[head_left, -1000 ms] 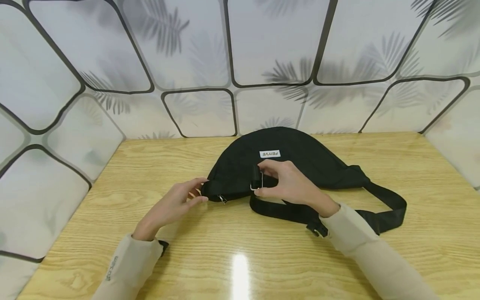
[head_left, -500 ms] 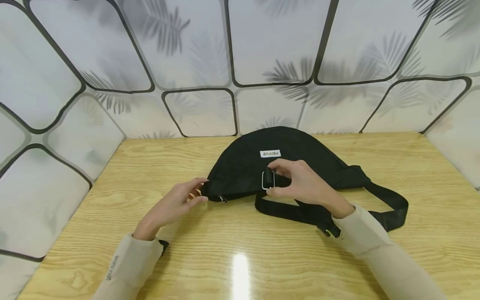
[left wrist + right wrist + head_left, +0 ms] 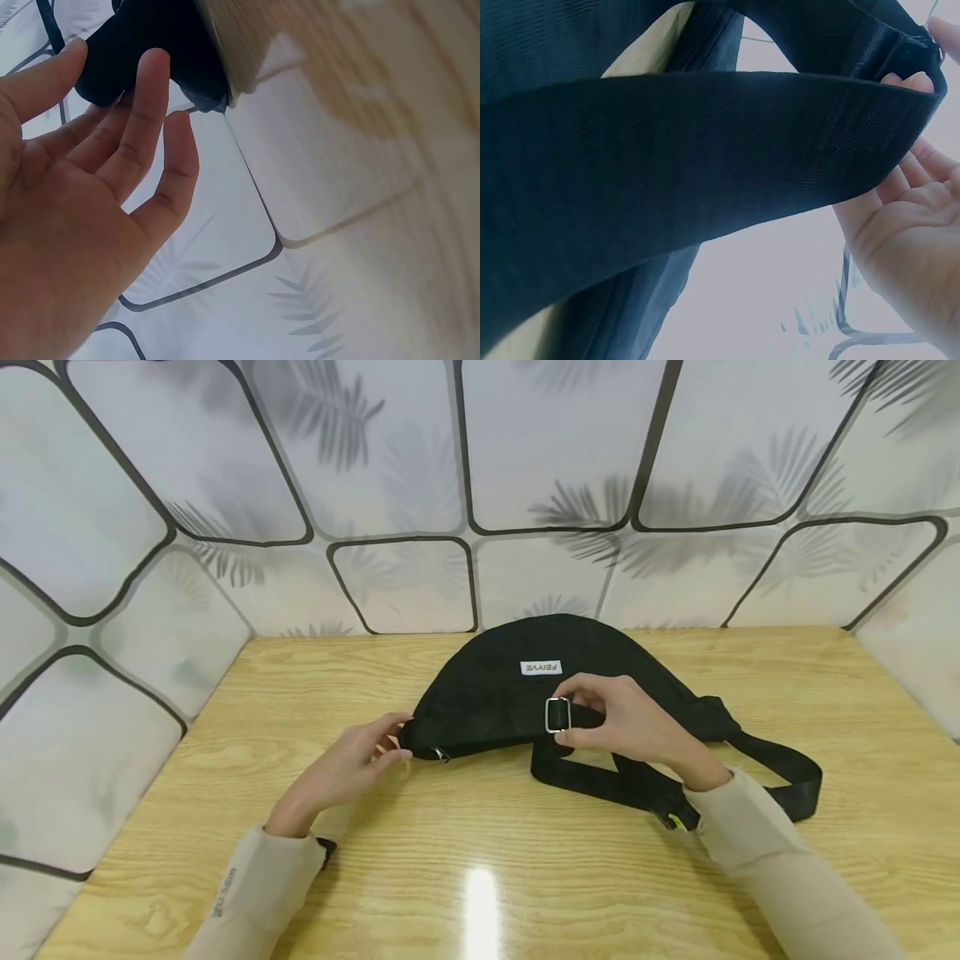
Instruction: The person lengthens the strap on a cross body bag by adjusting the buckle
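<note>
A black waist bag [image 3: 480, 693] with a white label [image 3: 541, 667] lies on the table, its curved edge toward the wall. My left hand [image 3: 341, 777] pinches the bag's left end between thumb and fingers, beside a zipper pull [image 3: 440, 753]. In the left wrist view, the fingers [image 3: 154, 82] stand around the bag's dark end [image 3: 142, 60]. My right hand [image 3: 626, 718] pinches a silver strap slider [image 3: 548, 716], raised in front of the bag. The black strap [image 3: 585, 781] loops below that hand; in the right wrist view the webbing [image 3: 705, 150] partly hides the fingers.
A buckle [image 3: 675, 821] on the strap lies by the right sleeve [image 3: 742, 827]. More strap [image 3: 802, 777] loops out at the bag's right end. The patterned wall [image 3: 397, 585] rises behind the wooden table [image 3: 405, 868].
My right hand has moved right with the strap slider, drawing the strap loop and buckle along. The left hand has stayed at the bag's left end.
</note>
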`<state>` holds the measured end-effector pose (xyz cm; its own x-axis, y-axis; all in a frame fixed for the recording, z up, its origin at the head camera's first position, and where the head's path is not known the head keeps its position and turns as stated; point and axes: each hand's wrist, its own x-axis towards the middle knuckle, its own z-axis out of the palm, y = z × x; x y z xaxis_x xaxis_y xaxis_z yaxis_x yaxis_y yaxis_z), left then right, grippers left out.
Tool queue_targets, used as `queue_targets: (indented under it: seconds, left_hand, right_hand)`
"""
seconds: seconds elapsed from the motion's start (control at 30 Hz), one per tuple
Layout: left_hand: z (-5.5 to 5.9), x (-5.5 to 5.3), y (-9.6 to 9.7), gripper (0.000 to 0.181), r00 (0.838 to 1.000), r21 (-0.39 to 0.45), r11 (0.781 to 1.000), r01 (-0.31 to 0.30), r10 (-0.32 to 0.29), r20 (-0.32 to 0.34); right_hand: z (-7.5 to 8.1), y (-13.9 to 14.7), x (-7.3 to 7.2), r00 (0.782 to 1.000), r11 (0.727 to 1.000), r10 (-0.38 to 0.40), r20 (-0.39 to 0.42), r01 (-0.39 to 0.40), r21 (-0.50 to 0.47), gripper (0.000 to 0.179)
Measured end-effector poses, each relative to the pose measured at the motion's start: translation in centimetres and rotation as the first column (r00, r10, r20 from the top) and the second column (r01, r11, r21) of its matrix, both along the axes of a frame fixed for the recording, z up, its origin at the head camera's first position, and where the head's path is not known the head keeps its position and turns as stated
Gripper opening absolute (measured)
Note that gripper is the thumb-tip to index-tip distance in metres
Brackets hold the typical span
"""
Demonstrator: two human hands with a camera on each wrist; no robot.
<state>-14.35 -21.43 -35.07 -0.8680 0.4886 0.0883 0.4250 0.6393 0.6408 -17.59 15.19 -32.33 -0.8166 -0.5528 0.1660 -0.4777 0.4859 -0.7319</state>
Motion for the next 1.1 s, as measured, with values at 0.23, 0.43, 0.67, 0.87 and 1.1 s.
queue_targets:
  seconds: [0.23,0.43,0.67,0.87,1.1]
  left_hand:
    - [0.8,-0.4,0.9,0.046,0.999,-0.041,0.999,-0.011,0.013,0.047]
    - [2.7,-0.6,2.8,0.053,1.0,0.004,1.0,-0.011,0.011,0.016]
    - [3.6,-1.3,6.4,0.054,0.994,0.046,0.993,0.105,-0.107,0.027]
    - [3.2,-2.3,8.8,0.052,0.985,0.084,0.981,0.175,-0.174,-0.01]
    - [3.1,-3.1,10.8,0.056,0.978,0.046,0.977,0.208,-0.208,-0.001]
  right_hand:
    - [-0.3,0.5,0.0,1.0,1.0,-0.017,0.004,0.017,-0.018,0.035]
    - [-0.5,0.4,0.1,1.0,0.999,-0.005,0.014,0.006,-0.042,0.036]
    - [-0.4,0.1,0.1,0.999,0.998,0.005,0.044,-0.003,-0.056,0.037]
    - [-0.3,-0.2,0.0,0.999,0.997,0.016,0.035,-0.013,-0.078,0.036]
    - [-0.2,-0.3,0.0,0.999,0.997,0.016,0.029,-0.014,-0.073,0.036]
